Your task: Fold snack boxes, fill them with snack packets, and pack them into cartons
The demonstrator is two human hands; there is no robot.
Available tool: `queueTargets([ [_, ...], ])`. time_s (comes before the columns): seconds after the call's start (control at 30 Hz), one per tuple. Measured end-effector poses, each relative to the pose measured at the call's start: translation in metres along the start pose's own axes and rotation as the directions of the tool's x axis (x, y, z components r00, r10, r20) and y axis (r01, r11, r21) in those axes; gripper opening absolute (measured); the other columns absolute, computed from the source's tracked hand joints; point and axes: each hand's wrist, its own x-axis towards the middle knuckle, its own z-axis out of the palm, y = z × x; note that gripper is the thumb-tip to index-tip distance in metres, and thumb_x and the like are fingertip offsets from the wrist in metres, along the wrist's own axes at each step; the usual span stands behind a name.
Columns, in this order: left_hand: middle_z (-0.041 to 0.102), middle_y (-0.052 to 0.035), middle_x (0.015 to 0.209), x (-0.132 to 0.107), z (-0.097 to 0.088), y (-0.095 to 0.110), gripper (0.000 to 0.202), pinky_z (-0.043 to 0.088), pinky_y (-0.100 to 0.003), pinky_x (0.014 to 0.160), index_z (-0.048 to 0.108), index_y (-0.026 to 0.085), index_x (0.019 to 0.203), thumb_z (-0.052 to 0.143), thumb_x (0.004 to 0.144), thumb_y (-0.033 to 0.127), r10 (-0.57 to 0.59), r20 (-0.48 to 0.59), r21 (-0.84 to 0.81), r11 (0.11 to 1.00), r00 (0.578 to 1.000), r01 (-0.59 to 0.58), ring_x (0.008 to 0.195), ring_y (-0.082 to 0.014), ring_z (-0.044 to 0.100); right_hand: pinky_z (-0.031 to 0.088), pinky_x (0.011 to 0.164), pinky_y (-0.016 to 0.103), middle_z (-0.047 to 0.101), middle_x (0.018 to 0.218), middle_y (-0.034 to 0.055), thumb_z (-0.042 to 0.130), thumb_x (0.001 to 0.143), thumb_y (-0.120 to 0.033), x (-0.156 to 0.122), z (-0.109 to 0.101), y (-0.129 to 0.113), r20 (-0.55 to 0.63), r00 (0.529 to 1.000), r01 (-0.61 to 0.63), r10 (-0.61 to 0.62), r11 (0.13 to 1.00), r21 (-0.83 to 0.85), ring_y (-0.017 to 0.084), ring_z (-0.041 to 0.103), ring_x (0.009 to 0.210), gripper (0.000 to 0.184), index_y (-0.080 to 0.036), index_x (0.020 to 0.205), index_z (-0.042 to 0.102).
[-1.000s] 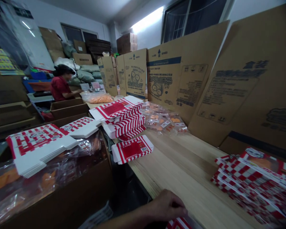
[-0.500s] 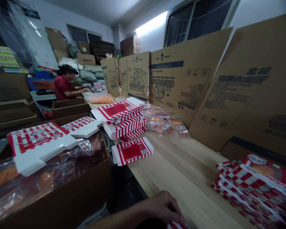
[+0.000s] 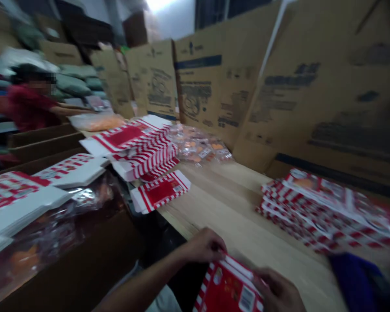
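The left hand and right hand are pinching the edges of a light-looking, flexible red-striped paperboard carton.

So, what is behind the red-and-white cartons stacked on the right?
Upright flattened cardboard cartons lean there, with a dark band along their base; the stack hides their lowest part.

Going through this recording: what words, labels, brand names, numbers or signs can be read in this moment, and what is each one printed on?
Nothing can be read with certainty; the view is motion-blurred.
Barcode on the red-and-white printed carton between the left hand and right hand: digits too small to read.
Flattened cardboard cartons along the table: dark print and a blue band, too blurred to read.
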Motion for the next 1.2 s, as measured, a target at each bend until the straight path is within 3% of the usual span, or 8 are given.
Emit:
queueTargets([
  [0.3, 0.065, -0.0016, 0.061, 0.010, -0.008, -0.001, 0.023, 0.040, -0.019, 0.055, 0.072, 0.009, 0.072, 0.062, 0.079, 0.028, -0.075, 0.180, -0.110, 0.989, 0.981, 0.096, 0.057, -0.0117, 0.055, 0.043, 0.054, 0.022, 0.067, 0.061, 0.0007, 0.071, 0.076, -0.039, -0.007, 0.005, -0.009, -0.043, 0.996, 0.083, -0.082, 0.995, 0.046, 0.013, 0.057, 0.055, 0.026, -0.015, 0.067, 0.071],
  [0.5, 0.071, -0.0066, 0.078, 0.001, -0.004, 0.004, 0.023, 0.046, -0.023, 0.066, 0.074, 0.011, 0.080, 0.062, 0.084, 0.031, 0.031, 0.160, 0.026, 0.999, 0.987, -0.036, 0.072, -0.0159, 0.063, 0.053, 0.066, 0.026, 0.075, 0.089, 0.0053, 0.068, 0.083, -0.035, -0.026, 0.006, 0.006, -0.069, 0.964, 0.254, -0.256, 0.966, -0.042, 0.019, 0.069, 0.079, 0.019, -0.019, 0.090, 0.074],
  [0.63, 0.073, -0.0083, 0.088, -0.008, 0.012, -0.005, 0.018, 0.050, -0.027, 0.074, 0.074, 0.015, 0.085, 0.071, 0.078, 0.031, 0.026, 0.024, -0.099, 0.995, 0.999, -0.023, 0.081, -0.0192, 0.066, 0.055, 0.081, 0.032, 0.075, 0.098, 0.0059, 0.063, 0.087, -0.024, -0.038, 0.015, 0.019, -0.203, 0.888, 0.371, -0.412, 0.904, -0.212, 0.021, 0.070, 0.091, 0.014, -0.023, 0.097, 0.073],
  [0.83, 0.073, -0.0073, 0.095, -0.025, 0.054, -0.015, 0.022, 0.052, -0.028, 0.076, 0.073, 0.018, 0.093, 0.070, 0.079, 0.035, -0.217, -0.158, -0.462, 0.878, 0.963, 0.123, 0.086, -0.0199, 0.066, 0.052, 0.090, 0.038, 0.074, 0.105, 0.0078, 0.057, 0.089, -0.015, -0.052, 0.028, 0.027, -0.235, 0.792, 0.484, -0.563, 0.814, -0.320, 0.021, 0.067, 0.101, 0.025, -0.024, 0.107, 0.071],
  [0.93, 0.071, -0.0051, 0.086, -0.030, 0.058, -0.005, 0.017, 0.050, -0.025, 0.069, 0.073, 0.018, 0.087, 0.070, 0.080, 0.033, -0.235, -0.188, -0.469, 0.875, 0.954, 0.123, 0.077, -0.0169, 0.065, 0.051, 0.089, 0.037, 0.073, 0.103, 0.0084, 0.059, 0.090, -0.027, -0.050, 0.014, 0.011, -0.203, 0.897, 0.373, -0.393, 0.919, -0.129, 0.022, 0.066, 0.100, 0.017, -0.022, 0.097, 0.073],
  [1.03, 0.070, -0.0056, 0.089, -0.035, 0.051, 0.011, 0.013, 0.049, -0.025, 0.072, 0.074, 0.018, 0.087, 0.068, 0.083, 0.029, -0.131, -0.160, -0.400, 0.915, 0.978, 0.057, 0.083, -0.0172, 0.064, 0.051, 0.084, 0.034, 0.073, 0.095, 0.0078, 0.060, 0.088, -0.044, -0.041, -0.009, -0.017, -0.008, 0.996, 0.085, -0.085, 0.989, 0.124, 0.020, 0.067, 0.092, 0.028, -0.018, 0.089, 0.072],
  [1.1, 0.069, -0.0067, 0.092, -0.041, 0.045, 0.020, 0.012, 0.048, -0.026, 0.076, 0.074, 0.018, 0.089, 0.066, 0.085, 0.026, -0.074, -0.133, -0.364, 0.931, 0.988, 0.021, 0.088, -0.0182, 0.064, 0.049, 0.075, 0.030, 0.071, 0.084, 0.0050, 0.067, 0.081, -0.050, -0.033, -0.019, -0.035, 0.181, 0.982, -0.090, 0.059, 0.982, 0.169, 0.017, 0.065, 0.081, 0.035, -0.016, 0.088, 0.070],
  [1.2, 0.069, -0.0069, 0.094, -0.051, 0.041, 0.032, 0.010, 0.048, -0.028, 0.080, 0.073, 0.019, 0.091, 0.065, 0.086, 0.023, -0.050, -0.116, -0.350, 0.937, 0.992, 0.006, 0.091, -0.0191, 0.064, 0.042, 0.062, 0.023, 0.066, 0.075, -0.0001, 0.078, 0.068, -0.051, -0.024, -0.019, -0.053, 0.447, 0.879, -0.245, 0.166, 0.962, 0.123, 0.010, 0.058, 0.066, 0.043, -0.014, 0.088, 0.068],
])
